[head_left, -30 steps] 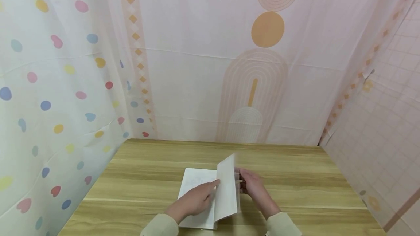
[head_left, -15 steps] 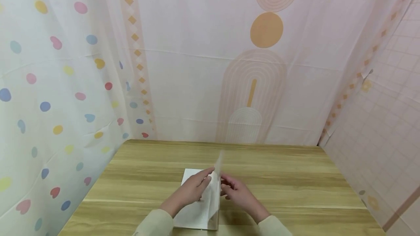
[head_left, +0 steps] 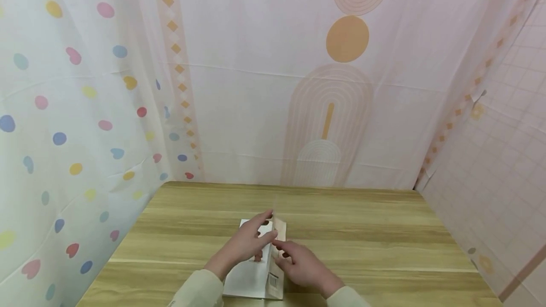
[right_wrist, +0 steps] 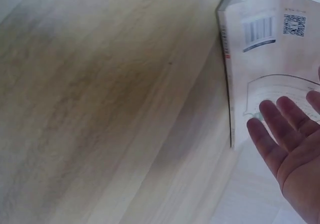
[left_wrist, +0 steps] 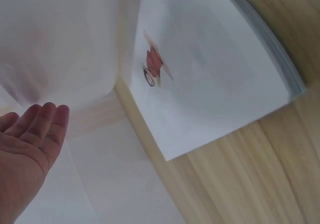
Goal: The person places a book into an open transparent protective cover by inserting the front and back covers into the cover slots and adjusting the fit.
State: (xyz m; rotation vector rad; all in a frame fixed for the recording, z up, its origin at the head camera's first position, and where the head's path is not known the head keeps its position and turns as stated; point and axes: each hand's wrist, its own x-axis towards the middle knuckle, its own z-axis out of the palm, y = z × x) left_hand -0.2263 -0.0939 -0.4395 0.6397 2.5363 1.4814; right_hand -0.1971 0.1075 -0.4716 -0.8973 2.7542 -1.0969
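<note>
An open book lies on the wooden table, its white page (head_left: 245, 278) facing up at the left. A small red drawing (left_wrist: 154, 63) is printed on that page in the left wrist view. The cover (head_left: 275, 283) stands raised at the right, a barcode and a QR code on its pale pink outside (right_wrist: 262, 58). My left hand (head_left: 242, 243) is over the page, fingers extended towards the cover's inner side (left_wrist: 65, 28); contact is hard to tell. Against the cover's outer face, my right hand (head_left: 304, 265) has its fingers loosely extended.
The wood-grain table (head_left: 375, 240) spreads around the book on all sides. Behind it hangs a pale patterned curtain (head_left: 239, 108), with a dotted curtain (head_left: 85, 155) at the left and a checked one (head_left: 507, 165) at the right.
The raised sheets and cover have swung leftwards, and the barcoded outside now shows. My right hand has moved left with them. My left hand has shifted slightly left and lifted its fingers.
</note>
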